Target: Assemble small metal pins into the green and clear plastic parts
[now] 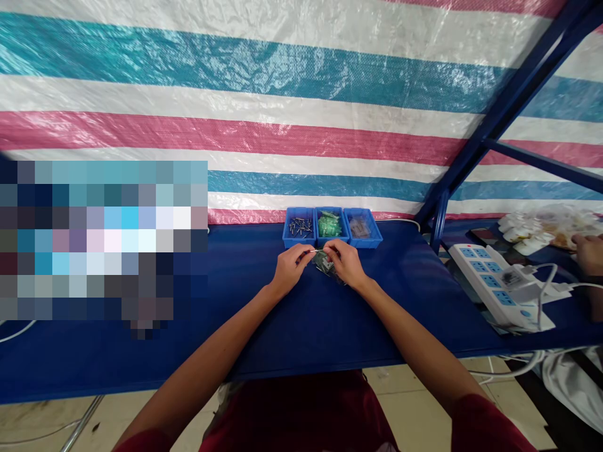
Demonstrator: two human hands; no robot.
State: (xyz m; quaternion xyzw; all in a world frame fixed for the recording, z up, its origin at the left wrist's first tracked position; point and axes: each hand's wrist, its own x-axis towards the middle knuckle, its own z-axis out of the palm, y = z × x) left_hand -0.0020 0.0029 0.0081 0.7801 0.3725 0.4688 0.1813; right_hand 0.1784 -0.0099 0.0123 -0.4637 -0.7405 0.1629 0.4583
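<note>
Above the blue table, my left hand [289,270] pinches one end of a thin, pale, stick-like piece [317,251]. Fingers of my right hand [347,263] are closed at its other end; the piece is too small to name exactly. Beneath and between my hands lies a small heap of clear and dark bits [324,263], partly hidden by them. Just beyond stand three blue bins side by side: the left bin [298,243] holds small dark metal parts [300,226], the middle bin [332,241] green translucent pieces [330,225], the right bin [370,242] clear pieces [360,226].
A white power strip [487,276] with plugs and cables lies to the right, past a blue metal post [439,220]. Behind it are white items [525,232] and another person's hand [588,252]. Striped sheeting [330,144] hangs at the back. The left side is pixelated.
</note>
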